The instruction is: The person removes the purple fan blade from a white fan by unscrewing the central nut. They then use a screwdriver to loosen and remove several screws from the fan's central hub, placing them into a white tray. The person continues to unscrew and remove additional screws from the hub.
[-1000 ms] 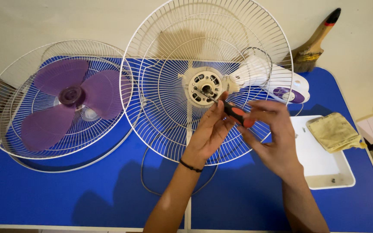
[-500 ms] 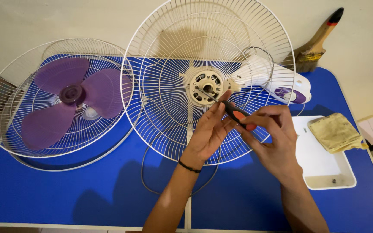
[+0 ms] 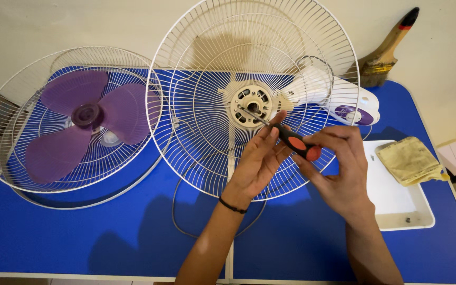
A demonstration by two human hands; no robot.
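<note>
A white wire rear fan grille point(image 3: 207, 105) stands on the blue table point(image 3: 80, 232), fixed to a cream motor hub point(image 3: 250, 101). A screwdriver point(image 3: 291, 140) with a black and orange handle points its tip at the hub. My left hand point(image 3: 257, 163) steadies the shaft and the front of the handle with its fingertips. My right hand point(image 3: 339, 169) grips the handle's back end. The white fan body with a purple dial point(image 3: 344, 105) lies behind the grille.
A second wire grille point(image 3: 6, 121) lies at the left holding a purple three-blade propeller point(image 3: 80, 124). A white tray point(image 3: 397, 200) with a yellow cloth point(image 3: 410, 160) sits at the right. A paint brush point(image 3: 383, 53) leans against the wall. A grey cable point(image 3: 178, 211) loops on the table.
Both hands with the screwdriver have shifted slightly; the tip has stayed at the hub and the handle end has dropped a little.
</note>
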